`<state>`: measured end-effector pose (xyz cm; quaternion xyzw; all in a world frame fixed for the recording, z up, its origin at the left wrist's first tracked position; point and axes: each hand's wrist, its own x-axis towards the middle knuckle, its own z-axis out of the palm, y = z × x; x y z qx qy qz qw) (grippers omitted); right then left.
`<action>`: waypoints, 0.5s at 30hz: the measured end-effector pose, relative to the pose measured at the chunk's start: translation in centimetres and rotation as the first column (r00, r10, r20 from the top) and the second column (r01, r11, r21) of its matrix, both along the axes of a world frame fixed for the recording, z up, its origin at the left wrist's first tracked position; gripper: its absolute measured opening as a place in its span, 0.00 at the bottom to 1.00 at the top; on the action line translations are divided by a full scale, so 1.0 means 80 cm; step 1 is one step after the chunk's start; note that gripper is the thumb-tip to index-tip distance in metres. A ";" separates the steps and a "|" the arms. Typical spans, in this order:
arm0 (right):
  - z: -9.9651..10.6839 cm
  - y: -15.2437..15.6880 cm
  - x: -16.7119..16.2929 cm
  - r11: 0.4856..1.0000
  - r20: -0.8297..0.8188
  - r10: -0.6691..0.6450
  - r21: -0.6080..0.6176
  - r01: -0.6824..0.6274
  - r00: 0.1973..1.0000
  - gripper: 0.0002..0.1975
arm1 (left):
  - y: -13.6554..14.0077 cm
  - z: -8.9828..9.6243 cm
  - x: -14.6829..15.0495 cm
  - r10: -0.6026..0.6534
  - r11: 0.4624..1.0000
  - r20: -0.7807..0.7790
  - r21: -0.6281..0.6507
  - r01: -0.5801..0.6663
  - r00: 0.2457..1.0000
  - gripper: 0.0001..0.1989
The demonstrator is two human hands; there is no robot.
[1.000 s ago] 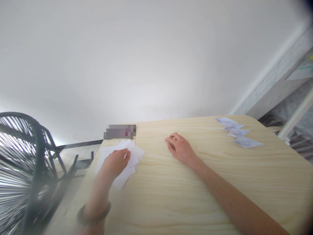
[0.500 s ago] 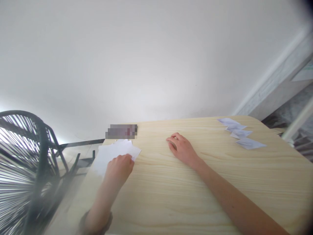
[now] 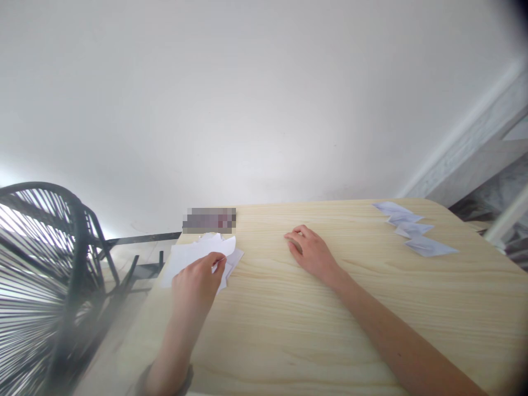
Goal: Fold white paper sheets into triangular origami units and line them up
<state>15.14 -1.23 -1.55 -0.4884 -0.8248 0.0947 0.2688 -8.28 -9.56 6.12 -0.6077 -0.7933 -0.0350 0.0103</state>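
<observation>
My left hand (image 3: 197, 280) pinches the edge of a white paper sheet (image 3: 225, 246) between thumb and fingertips. That edge is lifted and curls above the other loose white sheets (image 3: 175, 264), which lie fanned on the table's left side. My right hand (image 3: 311, 250) rests on the wooden tabletop near the middle. Its fingers are loosely curved, with a gap between thumb and forefinger, and nothing shows in it. Off to the right, several pointed, folded white papers (image 3: 429, 246) overlap in a slanting row.
Behind the sheets, at the table's far left corner, sits a pixelated dark object (image 3: 209, 220). A black corded chair (image 3: 76, 264) stands left of the table (image 3: 289, 341). A white wall (image 3: 264, 110) rises along the far edge.
My left hand has drawn up the edge of a sheet that lay flat among the others. My right hand has stayed at its place on the table. The view has shifted slightly.
</observation>
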 end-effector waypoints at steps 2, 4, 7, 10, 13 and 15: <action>0.000 0.000 0.000 1.000 -0.002 -0.001 0.002 0.001 1.000 0.12 | -0.002 0.002 0.002 -0.029 0.990 0.001 0.139 0.028 1.000 0.12; 0.001 0.000 0.000 1.000 -0.005 0.001 0.000 -0.001 1.000 0.12 | -0.001 0.004 0.006 -0.077 0.956 0.007 0.283 0.072 0.997 0.11; 0.003 0.000 0.000 1.000 -0.036 0.011 -0.011 -0.011 0.999 0.12 | 0.010 0.008 0.019 -0.202 0.887 0.093 0.440 0.142 0.975 0.07; 0.005 0.000 0.001 0.997 -0.176 0.020 -0.064 -0.032 0.984 0.13 | 0.031 0.014 0.044 -0.312 0.859 0.253 0.488 0.157 0.916 0.05; 0.006 0.000 0.005 0.974 -0.452 -0.030 -0.212 -0.075 0.891 0.18 | 0.055 0.020 0.077 -0.482 0.812 0.367 0.529 0.248 0.795 0.04; 0.008 0.002 0.010 0.931 -0.650 -0.130 -0.340 -0.134 0.749 0.24 | 0.072 0.020 0.097 -0.581 0.763 0.408 0.575 0.296 0.704 0.04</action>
